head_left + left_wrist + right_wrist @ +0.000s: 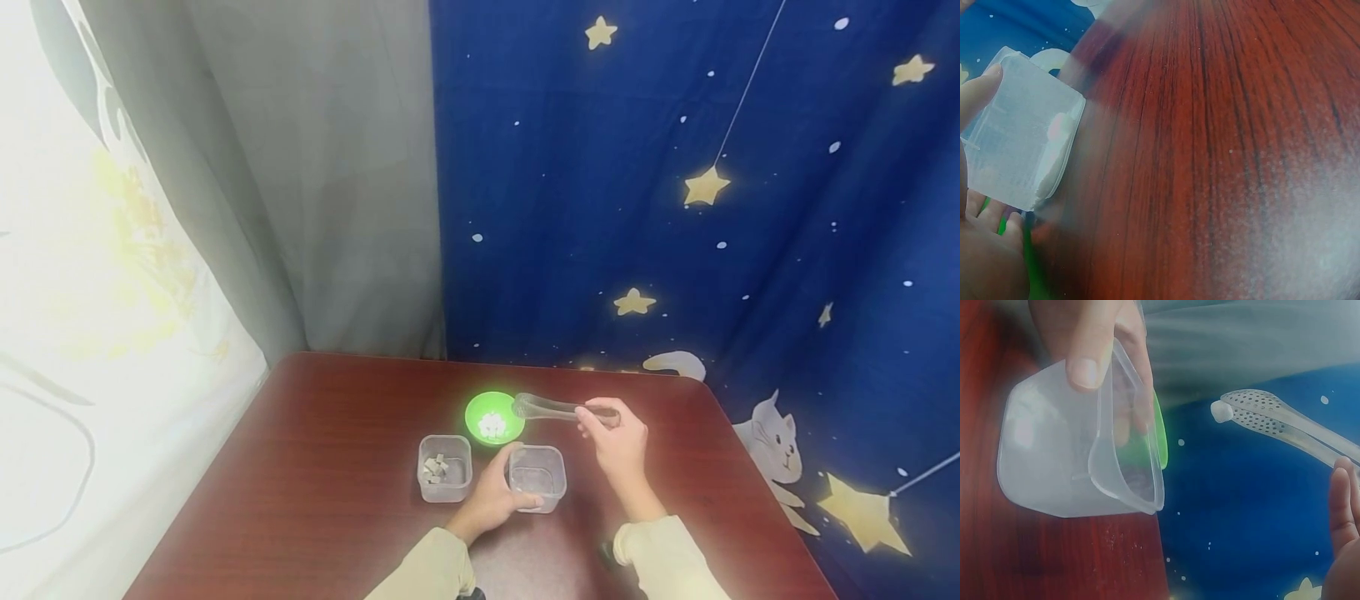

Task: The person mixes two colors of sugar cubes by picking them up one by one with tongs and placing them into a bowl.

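My left hand grips a clear square plastic container by its side, thumb on the near wall and fingers round the far side. A pair of clear plastic tongs is in my right hand, pinched by the handle end. In the right wrist view the perforated tips of the tongs hold a small white piece, out beyond the container's rim. In the head view those tips reach the right rim of a green bowl, where several white pieces lie.
A second clear container with several greyish-green pieces stands left of my left hand. All rest on a dark red wooden table. Behind it hang a grey curtain and a blue star-patterned curtain.
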{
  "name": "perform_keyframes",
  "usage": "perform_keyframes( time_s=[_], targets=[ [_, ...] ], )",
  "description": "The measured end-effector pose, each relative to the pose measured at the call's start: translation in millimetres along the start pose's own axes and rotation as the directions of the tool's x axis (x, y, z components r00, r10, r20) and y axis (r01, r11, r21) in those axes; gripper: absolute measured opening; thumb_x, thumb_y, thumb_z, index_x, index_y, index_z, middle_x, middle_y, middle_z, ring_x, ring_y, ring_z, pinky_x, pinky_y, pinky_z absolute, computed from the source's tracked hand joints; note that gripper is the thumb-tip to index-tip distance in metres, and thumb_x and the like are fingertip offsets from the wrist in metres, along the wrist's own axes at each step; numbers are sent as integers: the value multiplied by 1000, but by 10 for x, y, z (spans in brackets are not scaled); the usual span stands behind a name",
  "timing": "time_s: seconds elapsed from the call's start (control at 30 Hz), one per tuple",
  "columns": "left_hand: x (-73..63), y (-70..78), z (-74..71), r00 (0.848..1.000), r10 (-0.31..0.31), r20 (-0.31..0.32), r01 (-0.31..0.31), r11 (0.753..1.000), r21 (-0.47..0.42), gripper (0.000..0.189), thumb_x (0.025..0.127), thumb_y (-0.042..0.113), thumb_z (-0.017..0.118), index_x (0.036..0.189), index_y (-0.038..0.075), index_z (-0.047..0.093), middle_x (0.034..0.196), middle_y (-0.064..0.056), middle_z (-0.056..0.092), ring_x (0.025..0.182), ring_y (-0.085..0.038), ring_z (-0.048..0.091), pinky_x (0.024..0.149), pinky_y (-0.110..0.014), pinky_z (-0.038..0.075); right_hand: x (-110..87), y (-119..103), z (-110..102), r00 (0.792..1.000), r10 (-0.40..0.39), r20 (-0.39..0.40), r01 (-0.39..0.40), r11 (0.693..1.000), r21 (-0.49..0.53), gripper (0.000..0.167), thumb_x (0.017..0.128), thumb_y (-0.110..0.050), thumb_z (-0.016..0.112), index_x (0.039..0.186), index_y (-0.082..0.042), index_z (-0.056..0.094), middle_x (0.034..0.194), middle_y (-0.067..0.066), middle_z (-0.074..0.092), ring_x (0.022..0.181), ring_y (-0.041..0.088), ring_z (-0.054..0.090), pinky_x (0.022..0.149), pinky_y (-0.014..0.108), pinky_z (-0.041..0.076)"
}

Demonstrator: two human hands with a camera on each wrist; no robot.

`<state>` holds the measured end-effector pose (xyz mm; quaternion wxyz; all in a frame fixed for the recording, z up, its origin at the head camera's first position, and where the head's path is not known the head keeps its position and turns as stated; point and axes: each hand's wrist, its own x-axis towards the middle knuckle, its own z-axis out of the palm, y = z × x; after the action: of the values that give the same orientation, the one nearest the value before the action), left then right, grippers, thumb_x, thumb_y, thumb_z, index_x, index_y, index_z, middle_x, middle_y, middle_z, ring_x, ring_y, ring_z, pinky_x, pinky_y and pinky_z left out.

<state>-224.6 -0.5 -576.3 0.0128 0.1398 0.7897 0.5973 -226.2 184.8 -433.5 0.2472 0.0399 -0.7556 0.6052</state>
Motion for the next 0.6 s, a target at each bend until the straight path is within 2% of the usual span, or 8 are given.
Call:
perform_keyframes(
  time_s=[0.17, 0.23, 0.4, 0.43, 0.53, 0.6],
  targets=[
    [-3, 14, 2, 1000, -15, 0, 15, 1000, 6, 96, 63, 24, 90, 144, 6, 41, 129, -11, 57, 117, -30, 53, 103, -51, 36, 13, 11, 33, 1000, 5, 4, -5, 1000, 23, 20, 81, 0, 77, 94, 10, 67, 70, 21, 68, 61, 39, 66, 54, 40, 56],
    [-4, 15, 2, 1000, -17, 0, 17, 1000, 8, 96, 63, 25, 90, 144, 6, 41, 129, -11, 57, 117, -30, 53, 103, -51, 36, 16, 22, 39, 1000, 2, 10, -2, 999, 32, 20, 81, -1, 77, 94, 10, 67, 71, 23, 68, 60, 36, 67, 55, 44, 56],
    [-7, 12, 5, 1000, -14, -1, 14, 1000, 7, 96, 63, 24, 90, 143, 8, 41, 128, -10, 57, 117, -30, 53, 103, -52, 36, 20, 43, 44, 1000, 0, 24, -1, 999, 36, 18, 81, -1, 77, 93, 9, 67, 71, 23, 68, 56, 10, 66, 56, 47, 56],
    [-6, 14, 6, 1000, -16, 0, 16, 1000, 4, 96, 63, 24, 90, 143, 8, 41, 128, -10, 57, 116, -30, 53, 103, -52, 37, 19, 45, 43, 1000, 0, 25, -1, 999, 35, 18, 81, 0, 77, 92, 9, 67, 71, 23, 68, 55, 9, 65, 56, 46, 56],
    [-6, 24, 6, 1000, -22, -1, 22, 1000, 1, 96, 63, 24, 90, 144, 9, 41, 128, -10, 57, 116, -30, 53, 103, -52, 36, 18, 48, 36, 1000, 0, 27, -1, 1000, 31, 17, 81, 0, 77, 92, 8, 67, 71, 23, 68, 55, 10, 66, 55, 45, 56],
    [-5, 32, 5, 1000, -28, 0, 28, 1000, -2, 96, 63, 25, 90, 144, 9, 41, 128, -10, 57, 116, -30, 53, 103, -51, 36, 15, 46, 29, 1000, 9, 28, -10, 1000, 27, 17, 81, 0, 77, 93, 8, 67, 71, 22, 68, 56, 17, 67, 55, 44, 56]
  ],
)
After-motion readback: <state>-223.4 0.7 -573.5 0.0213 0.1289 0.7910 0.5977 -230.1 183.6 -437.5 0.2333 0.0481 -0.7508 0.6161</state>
